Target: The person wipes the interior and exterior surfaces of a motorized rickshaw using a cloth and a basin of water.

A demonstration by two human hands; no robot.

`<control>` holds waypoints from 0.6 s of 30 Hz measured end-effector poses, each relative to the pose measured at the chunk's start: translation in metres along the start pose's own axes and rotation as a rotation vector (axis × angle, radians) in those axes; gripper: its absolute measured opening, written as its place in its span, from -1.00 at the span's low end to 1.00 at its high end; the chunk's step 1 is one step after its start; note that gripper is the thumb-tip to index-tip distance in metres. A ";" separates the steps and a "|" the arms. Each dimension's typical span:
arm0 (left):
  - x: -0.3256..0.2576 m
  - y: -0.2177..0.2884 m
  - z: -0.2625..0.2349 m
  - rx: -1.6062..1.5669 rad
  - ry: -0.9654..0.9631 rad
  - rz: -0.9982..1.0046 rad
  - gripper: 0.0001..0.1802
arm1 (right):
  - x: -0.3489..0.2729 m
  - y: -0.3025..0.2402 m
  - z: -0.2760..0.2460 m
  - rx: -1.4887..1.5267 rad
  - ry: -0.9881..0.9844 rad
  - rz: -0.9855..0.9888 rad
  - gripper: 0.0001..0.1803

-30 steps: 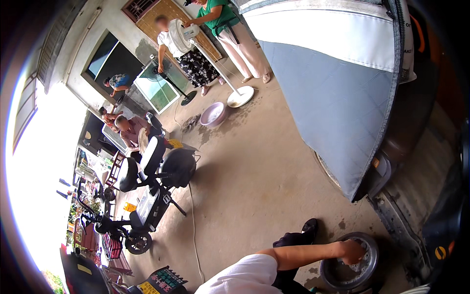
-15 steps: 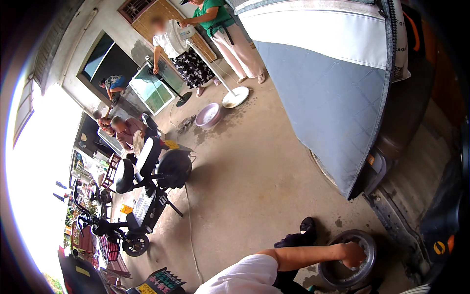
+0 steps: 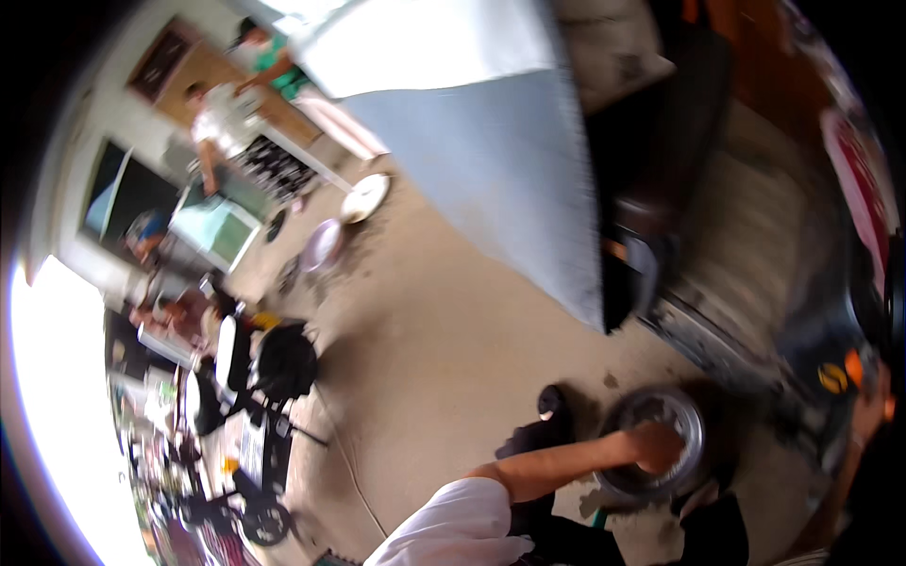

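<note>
My left hand (image 3: 656,445) reaches down into a round metal-looking basin (image 3: 696,439) on the floor, its arm bare below a white sleeve. The fingers are hidden and blurred, so what they touch inside cannot be made out. Against the dark vehicle body at the far right, my right hand (image 3: 870,413) is beside an orange part (image 3: 854,366). It is smeared and cut by the dark rim, so its fingers do not show.
A grey and white quilted cover (image 3: 481,160) hangs over the vehicle at upper right. At left stands an electric scooter (image 3: 255,424). A purple basin (image 3: 322,245) and a white round-based stand (image 3: 365,198) are farther back, with several people near the wall.
The view has swung, shifting the surroundings left and bringing my right hand into sight at the right edge. My left hand stays in the basin.
</note>
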State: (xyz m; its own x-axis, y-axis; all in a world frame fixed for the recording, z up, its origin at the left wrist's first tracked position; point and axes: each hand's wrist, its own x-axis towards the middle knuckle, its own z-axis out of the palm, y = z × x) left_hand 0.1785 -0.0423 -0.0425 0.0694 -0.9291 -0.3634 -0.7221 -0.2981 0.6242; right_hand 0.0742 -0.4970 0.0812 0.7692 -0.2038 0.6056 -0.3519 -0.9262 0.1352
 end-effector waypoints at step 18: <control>-0.002 0.029 -0.010 -0.046 -0.022 0.038 -0.73 | -0.099 -0.077 0.003 1.989 0.294 1.269 -0.63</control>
State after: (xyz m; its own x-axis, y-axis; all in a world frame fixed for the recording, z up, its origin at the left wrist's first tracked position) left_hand 0.1637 -0.0516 -0.0170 0.0273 -0.9349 -0.3538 -0.6912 -0.2734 0.6690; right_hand 0.0263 -0.4065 0.0086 0.5433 -0.8223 -0.1694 0.4670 0.4637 -0.7529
